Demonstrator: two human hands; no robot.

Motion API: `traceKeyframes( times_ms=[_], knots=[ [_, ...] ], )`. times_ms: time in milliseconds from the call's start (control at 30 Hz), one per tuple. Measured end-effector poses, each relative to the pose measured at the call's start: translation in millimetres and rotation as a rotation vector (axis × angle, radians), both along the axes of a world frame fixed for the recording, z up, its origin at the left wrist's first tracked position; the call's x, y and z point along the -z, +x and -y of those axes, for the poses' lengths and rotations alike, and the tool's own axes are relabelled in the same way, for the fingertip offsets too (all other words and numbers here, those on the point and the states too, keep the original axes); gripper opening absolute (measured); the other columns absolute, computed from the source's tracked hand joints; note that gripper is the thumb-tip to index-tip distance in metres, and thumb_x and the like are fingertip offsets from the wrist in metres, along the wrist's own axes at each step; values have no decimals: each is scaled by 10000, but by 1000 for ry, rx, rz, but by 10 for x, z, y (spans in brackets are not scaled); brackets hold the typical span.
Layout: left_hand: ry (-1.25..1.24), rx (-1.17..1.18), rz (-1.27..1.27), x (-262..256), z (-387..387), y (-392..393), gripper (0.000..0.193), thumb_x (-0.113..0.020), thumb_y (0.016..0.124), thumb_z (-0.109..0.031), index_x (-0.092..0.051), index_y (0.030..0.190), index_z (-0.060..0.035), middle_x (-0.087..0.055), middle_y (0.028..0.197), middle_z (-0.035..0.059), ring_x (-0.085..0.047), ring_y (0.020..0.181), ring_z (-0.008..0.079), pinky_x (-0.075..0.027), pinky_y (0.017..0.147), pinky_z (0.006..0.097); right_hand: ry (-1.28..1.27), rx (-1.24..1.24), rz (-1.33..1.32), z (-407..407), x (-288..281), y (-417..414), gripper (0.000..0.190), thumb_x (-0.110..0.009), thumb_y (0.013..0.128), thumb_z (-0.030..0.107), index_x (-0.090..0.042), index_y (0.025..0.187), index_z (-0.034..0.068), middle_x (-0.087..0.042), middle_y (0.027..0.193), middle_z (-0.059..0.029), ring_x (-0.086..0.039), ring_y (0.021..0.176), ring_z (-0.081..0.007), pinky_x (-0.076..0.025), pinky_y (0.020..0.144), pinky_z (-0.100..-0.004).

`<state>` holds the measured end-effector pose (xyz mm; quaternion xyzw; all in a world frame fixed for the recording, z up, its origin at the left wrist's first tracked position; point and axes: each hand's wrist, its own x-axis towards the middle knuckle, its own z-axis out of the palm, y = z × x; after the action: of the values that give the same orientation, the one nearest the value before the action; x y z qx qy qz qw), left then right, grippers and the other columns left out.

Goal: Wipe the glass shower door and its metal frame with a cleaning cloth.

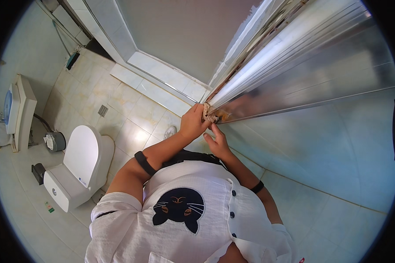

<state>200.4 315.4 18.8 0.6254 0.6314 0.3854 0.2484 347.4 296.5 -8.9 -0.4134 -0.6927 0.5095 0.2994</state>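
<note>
My left hand (193, 122) holds a crumpled beige cloth (210, 113) against the near end of a metal-framed door (302, 79) with a glossy, see-through or reflective panel. The cloth is wrapped around the frame's end, partly hidden by my fingers. Just below and to the right is my right hand (218, 142), thumb and fingers apart, its fingertips close to the cloth and the frame's corner. Whether they touch it cannot be told. Rust-brown marks and peeling white edging run along the door jamb (237, 70) beside the frame.
A white toilet (84, 154) with its lid down stands at left, near a grey waste bin (56, 141) and a washbasin (11, 108). A broom (72, 61) leans in the far corner. A raised tiled sill (151, 92) crosses ahead; a floor drain (102, 111) lies left of it.
</note>
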Motion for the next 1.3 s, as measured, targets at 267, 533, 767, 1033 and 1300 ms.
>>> traceKeyframes(
  times_ms=[267,533,767,1033,1300],
  knots=[
    [-7,-47,-61,301,-108,98,392,-676,654,-262,-464,914,-60,-536,830,143,-544,768,344,-439,633,412,34,18,27,-87,387,40,509,-571,770,126,-388,1200,-74,-489,1150,-264,-465,1111,-347,-379,906,-346],
    [-105,2,-54,761,-119,68,332,-640,677,-273,-546,933,-85,-556,853,152,-557,795,343,-449,665,417,-39,-42,110,-90,543,34,508,-572,783,174,-388,1214,-23,-519,1106,-215,-506,1051,-318,-397,868,-337],
    [70,53,-85,-137,-24,4,295,-652,677,-231,-526,890,-71,-548,807,125,-561,722,333,-456,593,406,27,25,-43,-51,-67,75,476,-568,786,148,-422,1188,-62,-511,1143,-236,-500,1081,-312,-384,898,-328],
    [-21,86,-149,62,-35,8,379,-664,669,-226,-447,910,-30,-505,845,176,-532,782,369,-456,628,431,118,67,-16,2,97,33,426,-577,752,94,-480,1142,-45,-534,1103,-240,-523,1054,-314,-403,892,-335],
    [-126,78,-22,59,-114,-2,346,-651,693,-226,-545,961,-35,-589,865,174,-582,798,335,-461,685,380,124,139,3,-94,67,-1,338,-574,735,85,-546,1065,19,-625,875,-166,-634,772,-248,-497,642,-303]
  ],
)
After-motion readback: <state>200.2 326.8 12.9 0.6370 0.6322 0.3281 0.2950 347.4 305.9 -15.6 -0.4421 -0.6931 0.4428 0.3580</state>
